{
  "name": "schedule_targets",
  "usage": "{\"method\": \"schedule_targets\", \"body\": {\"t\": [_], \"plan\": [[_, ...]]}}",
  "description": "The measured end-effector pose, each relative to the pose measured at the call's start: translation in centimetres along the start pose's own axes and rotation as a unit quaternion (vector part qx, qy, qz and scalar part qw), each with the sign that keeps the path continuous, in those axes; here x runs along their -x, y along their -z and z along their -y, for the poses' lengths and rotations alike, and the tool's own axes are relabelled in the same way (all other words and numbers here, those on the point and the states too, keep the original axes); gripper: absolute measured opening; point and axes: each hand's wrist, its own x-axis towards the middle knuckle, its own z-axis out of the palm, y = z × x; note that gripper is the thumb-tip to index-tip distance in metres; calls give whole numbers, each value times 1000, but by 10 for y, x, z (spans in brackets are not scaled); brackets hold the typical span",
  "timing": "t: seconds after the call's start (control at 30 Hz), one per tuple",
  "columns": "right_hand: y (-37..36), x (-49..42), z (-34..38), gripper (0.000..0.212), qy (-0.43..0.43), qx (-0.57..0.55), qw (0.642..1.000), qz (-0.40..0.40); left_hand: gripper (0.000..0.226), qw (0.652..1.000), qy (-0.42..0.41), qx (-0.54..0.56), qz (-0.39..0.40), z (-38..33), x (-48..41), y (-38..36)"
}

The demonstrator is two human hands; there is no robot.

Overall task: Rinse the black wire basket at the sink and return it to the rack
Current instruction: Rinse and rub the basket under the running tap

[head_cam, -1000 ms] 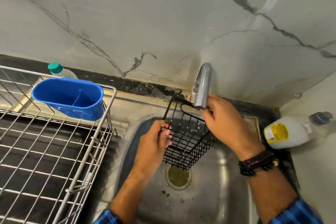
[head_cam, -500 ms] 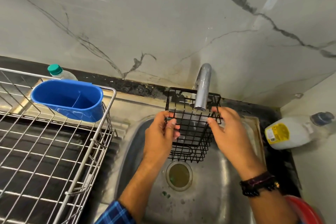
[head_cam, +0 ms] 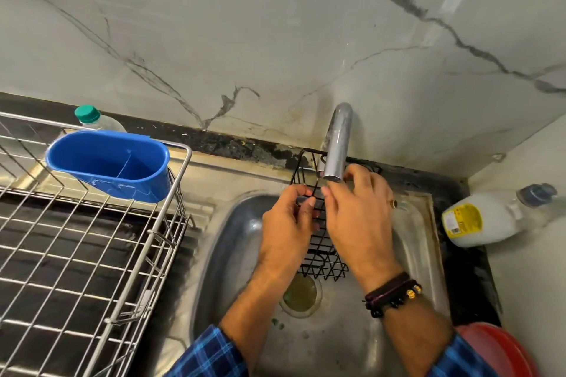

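The black wire basket (head_cam: 321, 260), a half-second ago held wide by its sides, now hangs over the sink (head_cam: 407, 254) drain under the tap (head_cam: 337, 144), left hand (head_cam: 288, 223) and right hand (head_cam: 361, 217) pinched close together on its near rim, suggesting rinsing continues.

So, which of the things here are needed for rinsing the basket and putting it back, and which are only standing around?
Needed for the job:
- black wire basket, held by left hand and right hand
- tap
- sink
- wire rack

Only standing around:
- blue tub hung on the rack
- green-capped bottle
- white bottle with yellow label
- red object
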Motion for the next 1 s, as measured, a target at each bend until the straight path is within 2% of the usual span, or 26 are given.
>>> {"method": "schedule_targets", "body": {"t": [0.17,0.33,0.5,0.63,0.7,0.8,0.9,1.0], "plan": [[-5,-6,24,34,10,-18,999,-30,17,998,-21,-66,-14,0,1,3],[-10,-22,23,54,-56,-86,994,34,18,998,-19,-61,2,1,4,2],[-18,-16,7,30,5,-127,991,-43,9,999,-10,-36,-13,-1,4,3],[-17,-14,-6,36,-4,-98,993,-64,11,999,-18,-28,-2,-2,4,4],[-17,-9,-13,40,-26,-133,990,-49,11,1000,-13,-16,3,-1,5,3],[-18,-2,-21,48,-59,-121,991,-28,9,1000,-1,8,2,1,7,4],[-18,2,-24,52,-85,-189,978,5,10,1000,7,19,8,3,10,6],[-21,8,-30,46,-105,-235,966,-15,11,1000,4,19,3,6,11,10]]}}
